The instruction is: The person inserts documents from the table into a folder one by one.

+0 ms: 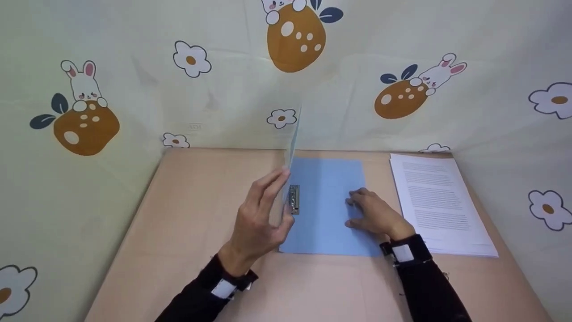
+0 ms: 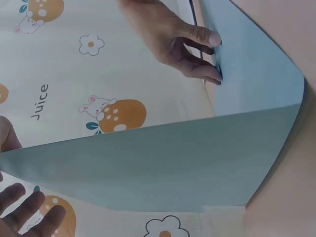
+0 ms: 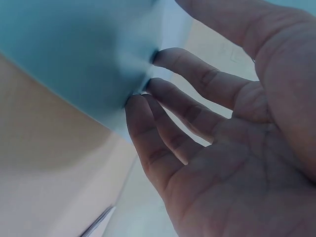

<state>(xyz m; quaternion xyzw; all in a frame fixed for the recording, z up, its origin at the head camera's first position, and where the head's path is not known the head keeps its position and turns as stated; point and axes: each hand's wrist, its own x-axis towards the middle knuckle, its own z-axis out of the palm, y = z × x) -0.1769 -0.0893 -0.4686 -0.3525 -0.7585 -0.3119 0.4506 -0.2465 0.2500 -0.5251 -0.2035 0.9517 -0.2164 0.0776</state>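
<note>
- The blue folder (image 1: 330,228) is laid open on the table (image 1: 192,214), between the 2 hands; its cover (image 2: 163,165) is raised nearly upright along the left side.
- The cover is pinched by the left hand (image 1: 259,219), with the thumb on 1 face and the fingers on the other.
- The folder's right edge is touched by the bent, slightly spread fingertips of the right hand (image 1: 377,212); whether it is gripped there cannot be told.
- The folder is judged light, of thin, fairly stiff board, likely to be bowed or creased if squeezed mid-panel; its smooth face may slide on the table.
- The cover is best taken by its free edge, and the base pressed flat near its right edge.
- The metal clip (image 1: 295,200) is probably the hardest part, and should not be used as a handle.
</note>
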